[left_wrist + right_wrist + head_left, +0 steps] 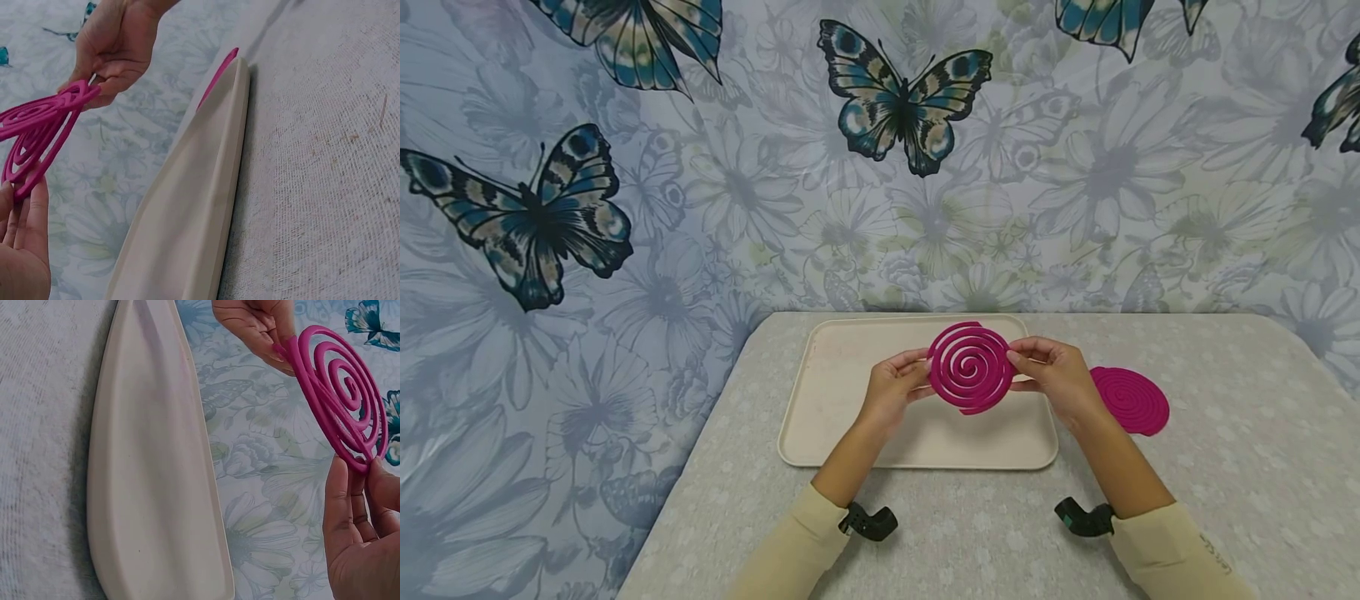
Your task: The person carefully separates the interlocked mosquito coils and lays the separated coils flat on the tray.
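Observation:
A magenta mosquito coil (970,367) is held up over the beige tray (835,450), its spiral face turned to the head camera. My left hand (895,387) pinches its left edge between thumb and fingers. On the opposite edge, my right hand (1056,375) grips it the same way. From the left wrist view, the coil (78,90) has its turns spread into tilted layers with gaps between them. A second, flatter magenta coil (1130,402) lies on the table to the right of the tray, partly behind the right forearm.
The tray's raised rim runs under both hands. A pale patterned cloth covers the table (1240,450). Behind and to the left hangs a butterfly-print backdrop (760,200). Each wrist wears a black camera mount.

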